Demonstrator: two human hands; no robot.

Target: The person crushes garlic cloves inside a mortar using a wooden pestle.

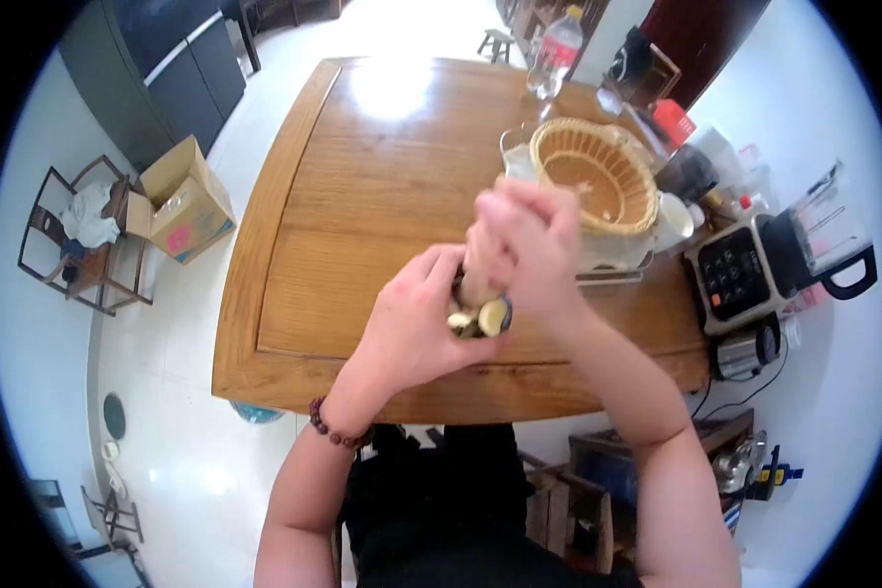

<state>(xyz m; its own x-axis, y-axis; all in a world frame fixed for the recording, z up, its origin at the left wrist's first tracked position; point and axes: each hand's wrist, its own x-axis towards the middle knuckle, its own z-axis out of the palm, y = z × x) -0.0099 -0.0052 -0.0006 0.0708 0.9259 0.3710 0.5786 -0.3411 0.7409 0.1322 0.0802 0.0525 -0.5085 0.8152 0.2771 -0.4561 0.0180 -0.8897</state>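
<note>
My left hand (416, 318) is wrapped round a small cluster of dark and pale yellow pieces (482, 318), too small and blurred to name. A dark beaded bracelet (339, 428) circles the left wrist. My right hand (527, 240) is closed just above and against the left one, its fingers smeared by motion; what it grips, if anything, is hidden. Both hands are over the near part of the wooden table (363, 196). Beyond the right hand, a round wicker basket (598, 176) rests on a wire rack (612, 277).
A plastic bottle (557, 54) stands at the table's far right. Along the right side are a white mug (674, 220), a blender (745, 269) and a metal jug (745, 353). An open cardboard box (191, 211) and a chair (88, 230) are on the floor at left.
</note>
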